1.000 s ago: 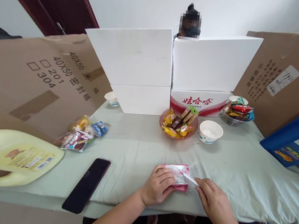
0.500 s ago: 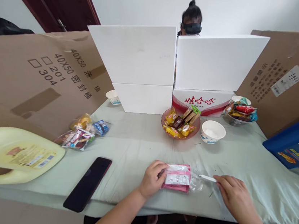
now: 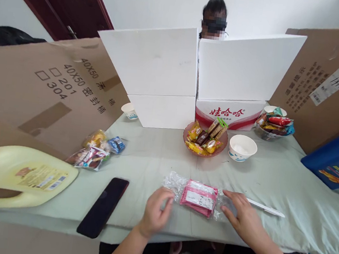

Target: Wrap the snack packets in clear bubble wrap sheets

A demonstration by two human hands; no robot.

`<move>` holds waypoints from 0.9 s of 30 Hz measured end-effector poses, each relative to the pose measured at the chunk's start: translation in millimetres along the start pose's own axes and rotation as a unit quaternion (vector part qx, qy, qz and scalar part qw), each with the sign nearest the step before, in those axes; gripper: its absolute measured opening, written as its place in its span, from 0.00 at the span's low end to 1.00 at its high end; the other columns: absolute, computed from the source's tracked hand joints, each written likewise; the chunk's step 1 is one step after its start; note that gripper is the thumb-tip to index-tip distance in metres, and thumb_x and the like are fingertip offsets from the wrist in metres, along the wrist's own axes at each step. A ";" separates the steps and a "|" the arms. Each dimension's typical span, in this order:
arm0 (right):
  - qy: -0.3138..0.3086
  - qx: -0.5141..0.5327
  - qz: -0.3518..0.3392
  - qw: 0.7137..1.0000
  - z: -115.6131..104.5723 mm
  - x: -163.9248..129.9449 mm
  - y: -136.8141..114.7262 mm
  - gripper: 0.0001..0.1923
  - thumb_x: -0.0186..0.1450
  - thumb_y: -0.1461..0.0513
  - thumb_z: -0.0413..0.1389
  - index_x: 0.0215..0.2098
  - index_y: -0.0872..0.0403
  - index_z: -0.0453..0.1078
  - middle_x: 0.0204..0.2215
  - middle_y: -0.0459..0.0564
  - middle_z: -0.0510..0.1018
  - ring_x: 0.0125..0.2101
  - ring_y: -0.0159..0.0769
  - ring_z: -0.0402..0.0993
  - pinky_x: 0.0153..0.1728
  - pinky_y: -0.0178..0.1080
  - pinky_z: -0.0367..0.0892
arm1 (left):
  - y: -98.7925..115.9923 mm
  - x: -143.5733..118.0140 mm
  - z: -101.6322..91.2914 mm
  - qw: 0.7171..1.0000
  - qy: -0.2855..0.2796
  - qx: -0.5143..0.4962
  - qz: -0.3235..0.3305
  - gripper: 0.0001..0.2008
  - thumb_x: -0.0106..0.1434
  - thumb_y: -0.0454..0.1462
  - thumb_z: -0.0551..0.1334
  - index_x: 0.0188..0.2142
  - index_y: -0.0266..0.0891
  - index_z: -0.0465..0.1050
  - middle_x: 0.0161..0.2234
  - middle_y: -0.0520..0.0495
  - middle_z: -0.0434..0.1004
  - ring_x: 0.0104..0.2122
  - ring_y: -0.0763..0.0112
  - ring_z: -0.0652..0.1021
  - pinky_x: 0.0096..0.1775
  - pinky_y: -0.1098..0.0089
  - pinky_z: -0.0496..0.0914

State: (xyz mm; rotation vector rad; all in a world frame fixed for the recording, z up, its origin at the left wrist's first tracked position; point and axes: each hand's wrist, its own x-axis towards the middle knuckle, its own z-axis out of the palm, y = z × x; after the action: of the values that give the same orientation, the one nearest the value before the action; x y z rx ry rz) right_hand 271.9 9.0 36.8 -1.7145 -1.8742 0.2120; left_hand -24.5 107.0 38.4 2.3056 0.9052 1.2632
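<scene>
A pink packet (image 3: pixel 199 198) with white labels lies on the table in front of me, inside a clear plastic wrapper (image 3: pixel 175 182) that sticks out at both ends. My left hand (image 3: pixel 156 211) is just left of the packet, its fingers curved and the thumb apart, with nothing seen between them. At the wrapper's right end is my right hand (image 3: pixel 246 219), thumb and forefinger spread; whether they touch the plastic I cannot tell. Beyond the right hand a slim white tool, like a craft knife (image 3: pixel 266 207), rests on the cloth.
A phone (image 3: pixel 103 207) and a yellow jug (image 3: pixel 42 179) are at left, near several snack packs (image 3: pixel 93 157). Farther back stand a pink bowl of snacks (image 3: pixel 223 148) and a white paper bowl (image 3: pixel 242 148). White boxes (image 3: pixel 164 64) screen off another person. A blue jug (image 3: pixel 338 160) is at right.
My right hand has let go of the white tool and moved left to the wrapper's end. The left hand has come off the packet and shifted left, and the packet has turned slightly.
</scene>
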 end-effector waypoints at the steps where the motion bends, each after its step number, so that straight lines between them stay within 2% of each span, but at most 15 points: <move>1: -0.004 -0.008 -0.001 1.000 6.5 3.9 -4.5 0.21 0.67 0.52 0.52 0.54 0.51 0.66 0.42 0.54 0.77 0.43 0.44 0.73 0.43 0.46 0.70 | 3.9 3.5 1.8 0.996 -0.078 0.035 0.038 0.11 0.65 0.32 0.55 0.46 0.42 0.68 0.40 0.45 0.75 0.43 0.64 0.75 0.47 0.61 0.69; 2: -0.004 -0.018 -0.002 1.000 11.5 6.5 -8.6 0.23 0.66 0.52 0.54 0.56 0.52 0.65 0.40 0.54 0.77 0.42 0.44 0.73 0.42 0.47 0.70 | 5.6 7.3 3.8 0.987 -0.129 0.078 0.056 0.15 0.66 0.33 0.56 0.51 0.42 0.67 0.45 0.43 0.75 0.47 0.60 0.74 0.51 0.57 0.66; 3: -0.002 -0.027 -0.007 1.000 14.1 7.7 -12.8 0.23 0.66 0.52 0.54 0.56 0.53 0.65 0.38 0.53 0.77 0.40 0.44 0.73 0.41 0.47 0.69 | 5.2 10.9 5.3 0.979 -0.157 0.121 0.058 0.18 0.66 0.34 0.56 0.56 0.41 0.64 0.50 0.40 0.74 0.51 0.57 0.72 0.55 0.53 0.62; 5: -0.006 -0.030 -0.033 0.999 11.7 5.9 -22.7 0.17 0.68 0.57 0.52 0.53 0.53 0.67 0.34 0.52 0.76 0.36 0.41 0.72 0.38 0.45 0.67 | 1.2 16.0 4.6 0.968 -0.173 0.179 0.029 0.22 0.66 0.36 0.56 0.60 0.39 0.60 0.52 0.38 0.72 0.54 0.54 0.70 0.58 0.47 0.56; 6: -0.017 -0.021 -0.054 0.998 6.9 3.3 -28.8 0.14 0.69 0.60 0.50 0.51 0.53 0.68 0.34 0.52 0.76 0.36 0.40 0.71 0.38 0.43 0.66 | -1.0 17.2 1.7 0.965 -0.179 0.191 0.010 0.21 0.67 0.35 0.55 0.59 0.39 0.62 0.50 0.39 0.74 0.52 0.55 0.71 0.58 0.47 0.55; 8: -0.066 0.010 -0.104 0.992 -7.3 -4.3 -42.0 0.12 0.70 0.64 0.47 0.47 0.52 0.70 0.33 0.50 0.75 0.36 0.38 0.69 0.39 0.42 0.64 | -2.7 17.6 -9.5 0.957 -0.216 0.191 -0.023 0.15 0.66 0.31 0.54 0.50 0.41 0.70 0.41 0.45 0.76 0.46 0.61 0.73 0.59 0.48 0.54; 11: -0.198 0.054 -0.148 0.967 -29.5 -17.1 -57.5 0.07 0.67 0.63 0.51 0.37 0.50 0.72 0.31 0.47 0.74 0.37 0.38 0.68 0.44 0.43 0.61 | 3.8 18.2 -35.7 0.922 -0.351 0.147 -0.069 0.12 0.59 0.27 0.56 0.34 0.43 0.75 0.32 0.51 0.74 0.38 0.67 0.74 0.56 0.55 0.59; 13: -0.266 0.070 -0.142 0.951 -39.3 -23.0 -60.9 0.06 0.65 0.58 0.55 0.31 0.50 0.72 0.28 0.46 0.73 0.36 0.38 0.68 0.42 0.42 0.62 | 13.4 21.9 -52.7 0.893 -0.420 0.117 -0.114 0.10 0.56 0.27 0.58 0.32 0.42 0.74 0.31 0.52 0.74 0.35 0.68 0.74 0.48 0.61 0.65; 15: -0.292 0.078 -0.122 0.945 -43.6 -23.1 -59.7 0.09 0.65 0.55 0.55 0.31 0.50 0.72 0.28 0.46 0.74 0.35 0.37 0.69 0.38 0.40 0.62 | 26.7 28.1 -62.4 0.896 -0.412 0.090 -0.140 0.08 0.57 0.30 0.59 0.35 0.42 0.73 0.33 0.50 0.75 0.35 0.67 0.74 0.43 0.65 0.67; 17: -0.280 0.084 -0.106 0.950 -41.4 -15.8 -57.0 0.12 0.69 0.57 0.49 0.35 0.50 0.73 0.29 0.47 0.74 0.34 0.36 0.69 0.35 0.38 0.62 | 42.8 34.4 -60.8 0.926 -0.360 0.038 -0.107 0.08 0.62 0.33 0.57 0.39 0.41 0.73 0.37 0.48 0.76 0.39 0.65 0.74 0.44 0.65 0.67; 19: -0.232 0.084 -0.096 0.964 -32.0 -2.7 -54.9 0.14 0.71 0.61 0.44 0.40 0.51 0.72 0.33 0.49 0.75 0.36 0.36 0.70 0.37 0.38 0.64 | 59.2 37.8 -48.1 0.939 -0.341 -0.026 -0.035 0.10 0.65 0.35 0.55 0.44 0.42 0.72 0.42 0.46 0.76 0.45 0.64 0.73 0.51 0.64 0.65; 21: -0.167 0.056 -0.098 0.979 -16.1 11.9 -53.6 0.13 0.71 0.63 0.45 0.45 0.51 0.71 0.39 0.52 0.76 0.43 0.38 0.70 0.44 0.41 0.64 | 72.1 36.8 -30.0 0.923 -0.381 -0.046 0.021 0.12 0.67 0.37 0.55 0.48 0.44 0.71 0.46 0.47 0.76 0.49 0.63 0.72 0.57 0.62 0.60; 22: -0.142 0.032 -0.103 0.984 -6.8 18.3 -52.9 0.12 0.69 0.63 0.48 0.48 0.51 0.70 0.44 0.53 0.75 0.48 0.41 0.68 0.48 0.44 0.63 | 76.1 34.9 -21.4 0.910 -0.413 -0.027 0.025 0.12 0.66 0.38 0.57 0.48 0.45 0.72 0.46 0.48 0.76 0.50 0.62 0.72 0.58 0.61 0.59; 24: -0.120 -0.020 -0.107 0.987 11.6 27.3 -51.4 0.18 0.65 0.62 0.54 0.53 0.50 0.68 0.54 0.56 0.70 0.56 0.48 0.62 0.54 0.52 0.59 | 78.0 29.9 -9.3 0.883 -0.465 0.053 -0.028 0.10 0.65 0.41 0.59 0.45 0.44 0.73 0.44 0.47 0.77 0.47 0.60 0.75 0.54 0.60 0.64; 27: -0.125 -0.064 -0.075 0.987 29.9 32.4 -49.3 0.31 0.57 0.60 0.60 0.59 0.51 0.63 0.60 0.59 0.64 0.59 0.54 0.57 0.56 0.57 0.56 | 68.9 24.2 -5.6 0.844 -0.474 0.187 -0.165 0.11 0.66 0.40 0.57 0.42 0.39 0.73 0.41 0.42 0.77 0.40 0.57 0.78 0.43 0.61 0.70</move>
State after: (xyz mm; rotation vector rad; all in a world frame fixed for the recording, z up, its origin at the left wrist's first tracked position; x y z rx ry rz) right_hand 214.2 39.9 46.4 -1.6852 -2.2330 0.2614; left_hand 5.2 73.3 96.1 2.4310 1.1130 -0.2739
